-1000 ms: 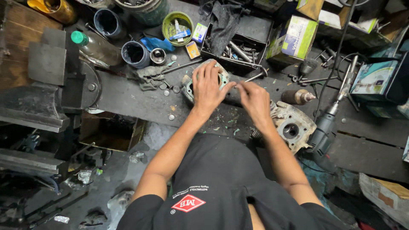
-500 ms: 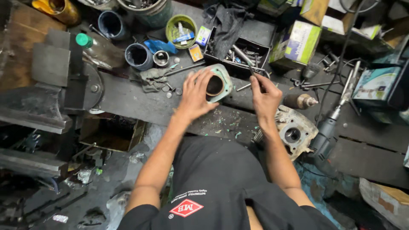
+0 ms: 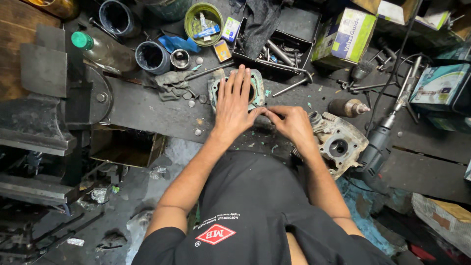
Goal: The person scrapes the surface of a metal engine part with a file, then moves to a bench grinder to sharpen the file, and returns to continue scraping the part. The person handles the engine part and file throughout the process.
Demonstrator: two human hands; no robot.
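Note:
My left hand [image 3: 234, 105] lies flat, fingers spread, on top of a metal engine cylinder block [image 3: 257, 87] with a greenish gasket face, on the dark workbench [image 3: 147, 108]. My right hand [image 3: 293, 122] sits just right of the block, fingers curled and pinched at its lower right corner; what it pinches is too small to tell. A grey cylinder head [image 3: 338, 142] rests directly right of my right hand. Green gasket scraps are scattered around the block.
A large bench vise [image 3: 49, 98] fills the left. A black tray of tools [image 3: 279, 44], cups, a green bowl [image 3: 203, 19] and a grey rag [image 3: 171, 83] lie behind the block. A rotary grinder [image 3: 387, 132], a cable and cardboard boxes [image 3: 343, 37] stand at right.
My left hand has moved from the block's left side to lie flat on top of it. My right hand has drawn in from the right to the block's lower right corner.

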